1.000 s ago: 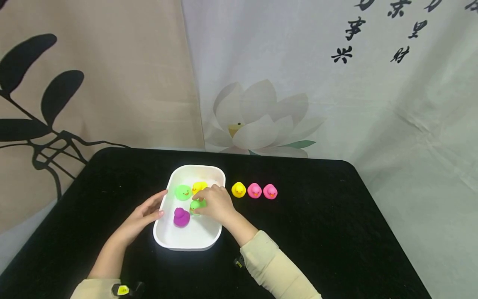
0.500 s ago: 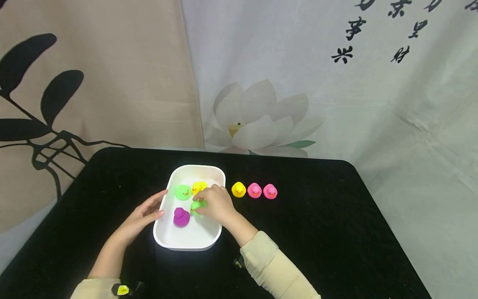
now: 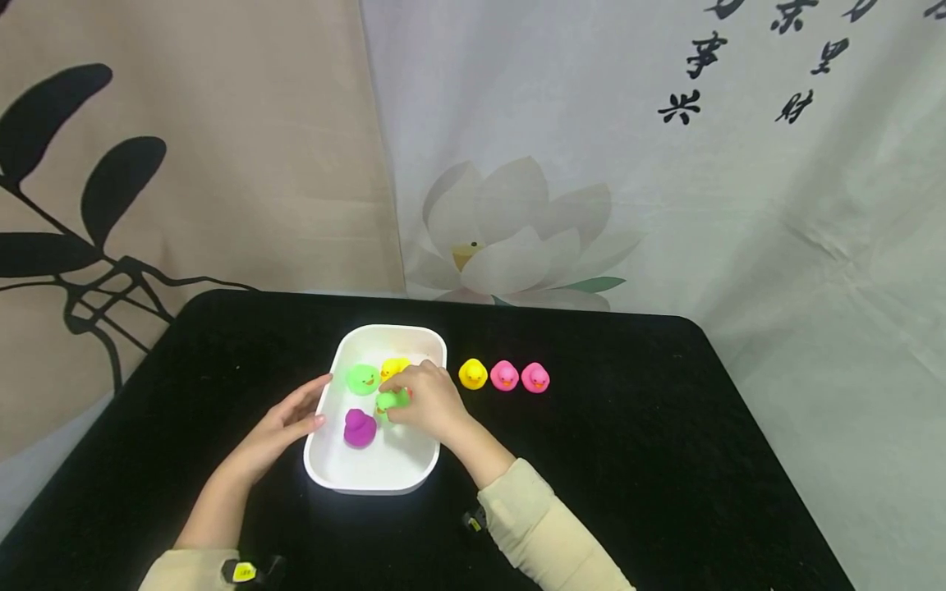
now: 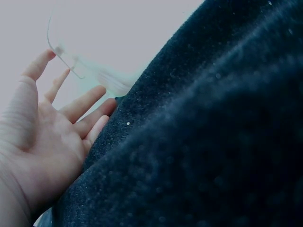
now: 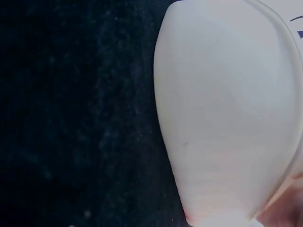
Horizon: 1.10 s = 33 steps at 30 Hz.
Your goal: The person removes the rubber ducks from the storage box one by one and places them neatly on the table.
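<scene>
In the head view a white tray (image 3: 369, 472) lies on the black-covered table. My right hand (image 3: 433, 404) reaches over its right rim and pinches a green rubber duck (image 3: 388, 400) between thumb and fingers, which partly cover it. A purple duck (image 3: 360, 429), a second green duck (image 3: 363, 379) and a yellow duck (image 3: 394, 368) sit around it in the tray. My left hand (image 3: 277, 428) has its extended fingertips at the tray's left rim. The left wrist view shows that hand (image 4: 54, 137) palm up with spread fingers, fingertips near the tray's edge.
To the right of the tray a second yellow duck (image 3: 473, 374) and two pink ducks, one in the middle (image 3: 504, 376) and one at the end (image 3: 535, 378), stand in a row. A printed cloth (image 3: 517, 123) hangs behind the table (image 3: 628, 460). The tray's outer wall (image 5: 222, 109) fills much of the right wrist view.
The green duck in my right hand has risen and tilted slightly, and more of it shows between the fingers. The left hand, tray and other ducks have stayed put.
</scene>
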Each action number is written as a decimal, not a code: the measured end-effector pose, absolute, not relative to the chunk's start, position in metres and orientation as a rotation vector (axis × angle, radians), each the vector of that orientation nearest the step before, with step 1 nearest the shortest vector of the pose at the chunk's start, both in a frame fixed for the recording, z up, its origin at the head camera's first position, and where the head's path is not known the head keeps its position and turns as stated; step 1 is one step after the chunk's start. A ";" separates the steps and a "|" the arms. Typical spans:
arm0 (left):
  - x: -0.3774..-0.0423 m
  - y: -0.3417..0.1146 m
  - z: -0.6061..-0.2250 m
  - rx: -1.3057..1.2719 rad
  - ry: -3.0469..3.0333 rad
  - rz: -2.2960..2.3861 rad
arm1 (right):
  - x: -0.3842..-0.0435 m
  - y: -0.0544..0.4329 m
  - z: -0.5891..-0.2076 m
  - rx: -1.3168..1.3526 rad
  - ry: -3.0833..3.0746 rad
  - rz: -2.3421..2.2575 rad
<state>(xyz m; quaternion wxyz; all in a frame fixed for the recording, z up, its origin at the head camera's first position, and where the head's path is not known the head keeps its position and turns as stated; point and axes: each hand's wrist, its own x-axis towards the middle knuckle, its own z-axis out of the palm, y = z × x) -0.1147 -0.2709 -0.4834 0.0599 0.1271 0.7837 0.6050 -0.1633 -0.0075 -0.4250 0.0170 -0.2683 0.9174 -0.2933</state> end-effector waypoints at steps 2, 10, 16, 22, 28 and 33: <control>-0.115 -0.271 -0.483 0.385 2.370 1.833 | -0.162 -0.007 -0.423 -0.837 2.846 -0.939; -0.115 -0.270 -0.482 0.343 2.373 1.821 | -0.157 0.000 -0.416 -0.885 2.825 -1.060; -0.114 -0.270 -0.482 0.343 2.370 1.819 | -0.154 0.008 -0.410 -0.937 2.806 -1.133; -0.115 -0.269 -0.482 0.352 2.378 1.818 | -0.151 0.019 -0.403 -0.957 2.785 -1.201; -0.115 -0.268 -0.483 0.330 2.393 1.805 | -0.149 0.030 -0.396 -0.997 2.792 -1.250; -0.115 -0.268 -0.483 0.323 2.397 1.801 | -0.147 0.041 -0.390 -0.994 2.820 -1.286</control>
